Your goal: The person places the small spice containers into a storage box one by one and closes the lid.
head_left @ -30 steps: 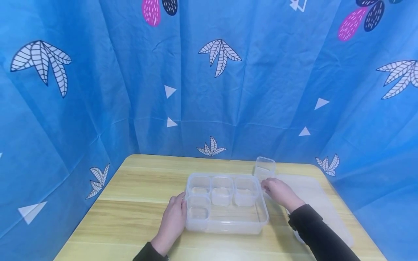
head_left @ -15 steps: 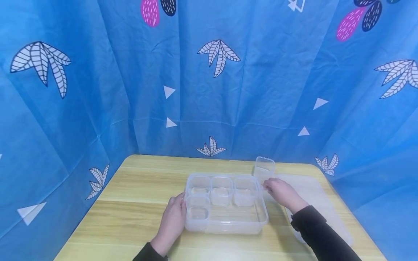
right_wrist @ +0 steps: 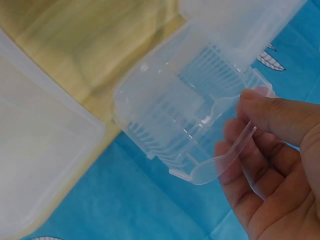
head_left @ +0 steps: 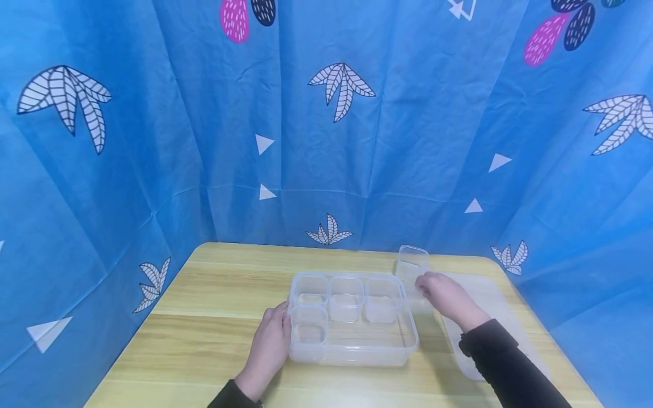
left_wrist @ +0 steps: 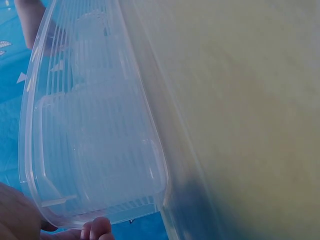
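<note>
My left hand (head_left: pixel 271 340) grips the left side of a large clear plastic storage box (head_left: pixel 359 356), its fingertips at the edge in the left wrist view. Several small clear containers stand inside the box along its back and left, one of them a small container (head_left: pixel 309 335) at front left. In the right wrist view my right hand (right_wrist: pixel 280 155) pinches the rim of a small clear container (right_wrist: pixel 165 110), thumb on one side and fingers curled on the other. From the head view, this right hand is just right of the box, and the container is faint below it.
Another small clear container (head_left: pixel 413 262) stands at the back of the table, behind the right hand. A flat translucent lid (head_left: pixel 490 300) lies at the right, partly under the right forearm. A blue patterned curtain (head_left: pixel 418 141) surrounds the wooden table (head_left: pixel 214 317).
My right hand has shifted a little to the right, away from the large box. The left hand and the box stay where they were.
</note>
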The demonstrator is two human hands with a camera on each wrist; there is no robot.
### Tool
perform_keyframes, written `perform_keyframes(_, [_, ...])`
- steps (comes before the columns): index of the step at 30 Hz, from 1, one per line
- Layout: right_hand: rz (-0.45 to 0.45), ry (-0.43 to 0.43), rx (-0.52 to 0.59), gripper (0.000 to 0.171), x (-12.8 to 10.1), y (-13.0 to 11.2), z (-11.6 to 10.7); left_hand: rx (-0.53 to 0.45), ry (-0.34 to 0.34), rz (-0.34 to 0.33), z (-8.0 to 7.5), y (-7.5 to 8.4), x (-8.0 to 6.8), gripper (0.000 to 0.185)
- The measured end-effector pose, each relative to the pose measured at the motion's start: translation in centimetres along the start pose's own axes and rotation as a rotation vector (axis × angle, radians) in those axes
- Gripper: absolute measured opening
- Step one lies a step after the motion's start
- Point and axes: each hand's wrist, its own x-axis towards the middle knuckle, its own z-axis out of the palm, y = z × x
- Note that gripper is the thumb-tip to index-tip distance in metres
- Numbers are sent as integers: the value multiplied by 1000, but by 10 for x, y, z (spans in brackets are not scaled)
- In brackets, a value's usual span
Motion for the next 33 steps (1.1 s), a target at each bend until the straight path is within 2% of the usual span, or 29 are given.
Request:
perform_keyframes(5, [-17, 11, -6, 19, 0, -3, -9, -1, 1, 0, 1, 0, 0, 40])
perform_keyframes(17, [-43, 70, -81, 21, 0, -12, -26, -9, 3, 5, 0, 0, 0, 39])
perform_keyframes(33, [-93, 134, -124, 22, 1, -52, -48, -5, 14, 5, 0, -1, 0, 39])
